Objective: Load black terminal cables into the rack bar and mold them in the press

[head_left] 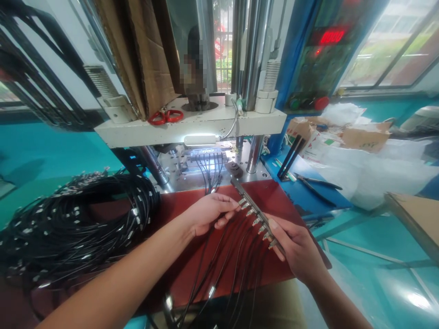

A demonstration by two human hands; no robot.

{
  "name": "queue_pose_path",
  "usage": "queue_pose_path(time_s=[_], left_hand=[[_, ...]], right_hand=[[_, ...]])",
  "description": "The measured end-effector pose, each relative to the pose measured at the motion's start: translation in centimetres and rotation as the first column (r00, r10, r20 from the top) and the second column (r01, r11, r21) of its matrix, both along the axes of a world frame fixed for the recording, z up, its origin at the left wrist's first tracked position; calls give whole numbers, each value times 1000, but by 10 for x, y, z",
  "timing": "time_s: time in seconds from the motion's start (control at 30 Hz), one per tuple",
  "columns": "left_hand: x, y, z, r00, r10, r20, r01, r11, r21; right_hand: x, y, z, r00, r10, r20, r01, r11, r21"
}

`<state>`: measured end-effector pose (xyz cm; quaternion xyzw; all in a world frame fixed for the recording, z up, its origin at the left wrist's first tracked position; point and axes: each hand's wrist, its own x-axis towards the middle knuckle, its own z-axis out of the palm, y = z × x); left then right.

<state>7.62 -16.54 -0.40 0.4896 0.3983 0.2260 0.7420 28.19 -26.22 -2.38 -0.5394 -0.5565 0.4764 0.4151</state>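
Note:
My right hand (295,244) grips a dark metal bar (252,201) by its lower end, holding it at a slant above the red board (270,196). Along the bar's near side sits a row of several small metal cable connectors (255,222), and black cables (240,256) hang from them toward my lap. At the upper part of the row, my left hand (214,212) pinches one connector or its cable end between thumb and forefinger. Exactly which part those fingertips hold is too small to tell.
A big coil of black cables (85,219) lies to the left. Ahead stands a press with a lit lower plate (206,162), where more cables lie. Red-handled scissors (166,117) rest on its white crossbeam (137,132). Pliers (317,185) lie on the blue surface at right, near white bags (380,169).

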Motion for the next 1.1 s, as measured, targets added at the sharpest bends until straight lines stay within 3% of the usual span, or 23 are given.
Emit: queue_pose_path(time_s=[0.27, 0.53, 0.8, 1.1], left_hand=[[1, 0, 2, 999, 15, -39, -13, 999, 53], [0, 0, 1, 1000, 3, -1, -3, 1000, 22], [2, 2, 1, 999, -14, -51, 17, 998, 56], [12, 6, -5, 990, 67, -125, -51, 991, 121]], right_hand=[[-1, 0, -5, 999, -26, 37, 25, 999, 23], [-1, -1, 8, 999, -4, 42, 5, 1000, -23], [-2, 0, -2, 997, -34, 62, 32, 999, 26], [-1, 1, -6, 989, -40, 146, 31, 998, 62]])
